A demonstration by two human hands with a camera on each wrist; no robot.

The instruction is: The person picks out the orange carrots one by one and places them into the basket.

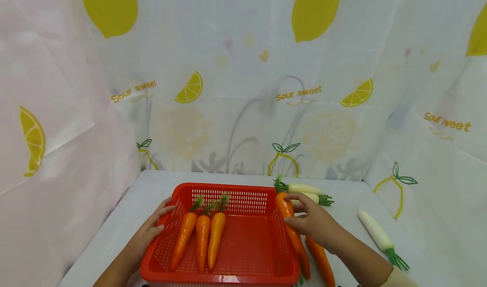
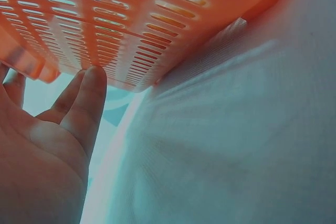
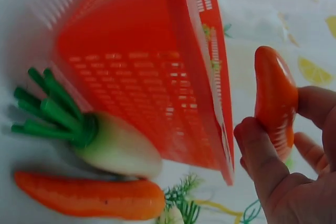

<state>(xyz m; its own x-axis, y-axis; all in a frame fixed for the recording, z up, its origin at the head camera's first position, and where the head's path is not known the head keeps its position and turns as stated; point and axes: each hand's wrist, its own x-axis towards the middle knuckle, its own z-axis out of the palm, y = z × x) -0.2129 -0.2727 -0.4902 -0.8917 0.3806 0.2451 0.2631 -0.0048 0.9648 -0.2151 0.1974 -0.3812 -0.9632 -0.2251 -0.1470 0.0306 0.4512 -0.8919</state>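
My right hand (image 1: 313, 217) pinches an orange carrot (image 1: 284, 204) between thumb and fingers, over the right rim of a red plastic basket (image 1: 247, 244). In the right wrist view this carrot (image 3: 274, 90) is held apart from the basket wall. The left hand (image 1: 146, 232) rests at the basket's left rim. Its fairly straight fingers (image 2: 86, 98) touch the slotted outer wall in the left wrist view. Three carrots with leafy tops, one of them the middle carrot (image 1: 203, 240), lie side by side in the basket's left half, tops toward the back.
Right of the basket lie more carrots, including a carrot (image 1: 321, 259) near the front, partly behind the arm. Two white radishes (image 1: 304, 188) lie behind my right hand. Another white radish (image 1: 374, 230) with green stems is farther right. Patterned cloth walls (image 1: 236, 130) enclose the table.
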